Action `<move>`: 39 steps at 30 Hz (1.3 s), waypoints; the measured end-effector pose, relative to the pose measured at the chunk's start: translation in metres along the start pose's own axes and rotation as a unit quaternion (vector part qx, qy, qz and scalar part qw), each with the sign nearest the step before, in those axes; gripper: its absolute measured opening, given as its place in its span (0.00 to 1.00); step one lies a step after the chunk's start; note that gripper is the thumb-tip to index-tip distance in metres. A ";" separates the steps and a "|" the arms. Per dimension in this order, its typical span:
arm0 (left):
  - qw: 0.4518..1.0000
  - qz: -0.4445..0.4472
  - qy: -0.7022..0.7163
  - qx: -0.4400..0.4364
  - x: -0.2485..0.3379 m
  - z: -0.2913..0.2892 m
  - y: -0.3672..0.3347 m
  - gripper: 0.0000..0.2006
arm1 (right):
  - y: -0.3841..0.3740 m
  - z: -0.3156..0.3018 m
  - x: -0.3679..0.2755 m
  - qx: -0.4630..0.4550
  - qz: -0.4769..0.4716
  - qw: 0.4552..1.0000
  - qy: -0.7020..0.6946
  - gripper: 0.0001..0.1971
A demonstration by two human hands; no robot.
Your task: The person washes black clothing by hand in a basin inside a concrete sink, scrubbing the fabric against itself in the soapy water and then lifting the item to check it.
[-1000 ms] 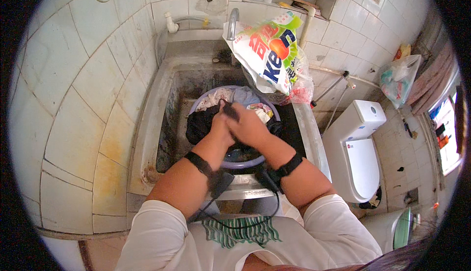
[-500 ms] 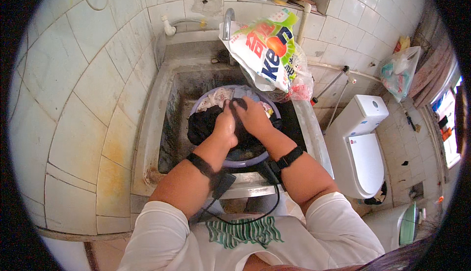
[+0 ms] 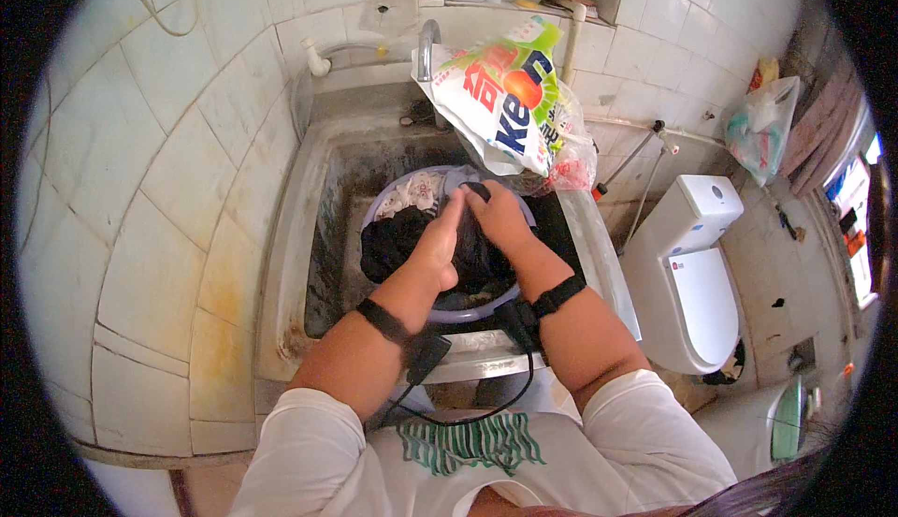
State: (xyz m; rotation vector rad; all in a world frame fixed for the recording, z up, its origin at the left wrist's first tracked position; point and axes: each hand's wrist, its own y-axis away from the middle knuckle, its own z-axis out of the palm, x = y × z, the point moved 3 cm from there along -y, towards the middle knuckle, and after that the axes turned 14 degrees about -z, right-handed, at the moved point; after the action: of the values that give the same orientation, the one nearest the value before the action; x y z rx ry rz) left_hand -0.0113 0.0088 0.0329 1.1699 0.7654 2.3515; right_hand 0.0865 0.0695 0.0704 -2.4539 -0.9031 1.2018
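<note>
Dark wet clothing (image 3: 391, 244) is heaped in a round lavender basin (image 3: 460, 315). Over its far half, my right hand (image 3: 503, 220) is closed with its fingers curled round a bunched piece of dark cloth (image 3: 477, 190). My left hand (image 3: 438, 246) lies against that cloth from the other side, its fingers stretched out and its palm turned toward the right hand. Part of the cloth between the two palms is hidden. A white printed cloth (image 3: 412, 193) shows at the basin's far left edge.
The basin stands in a stained stone sink (image 3: 271, 283). A large detergent bag (image 3: 505, 96) sits at the sink's back right, beside a metal tap (image 3: 428, 49). A white toilet (image 3: 700, 292) is to the right. A black cable (image 3: 468, 422) joins bands on both wrists.
The left hand's fingers have straightened from a curled hold on the cloth. Both hands have shifted slightly right and nearer together, with the right still gripping the dark cloth.
</note>
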 end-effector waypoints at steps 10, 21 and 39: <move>0.990 0.130 0.050 -0.028 0.019 -0.009 0.006 0.18 | 0.000 -0.005 0.031 -0.029 0.151 0.923 -0.353 0.23; 0.976 0.112 0.177 -0.058 0.029 -0.020 0.001 0.15 | 0.007 -0.005 0.007 -0.129 0.126 0.882 -0.435 0.15; 0.996 0.049 0.081 0.007 0.004 0.001 0.005 0.28 | 0.007 0.004 -0.014 -0.002 -0.019 1.000 -0.001 0.25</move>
State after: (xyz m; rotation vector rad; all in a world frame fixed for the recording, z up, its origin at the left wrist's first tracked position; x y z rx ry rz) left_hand -0.0137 0.0077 0.0390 1.0548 0.7958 2.5503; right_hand 0.0799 0.0545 0.0732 -2.4277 -0.9485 1.1899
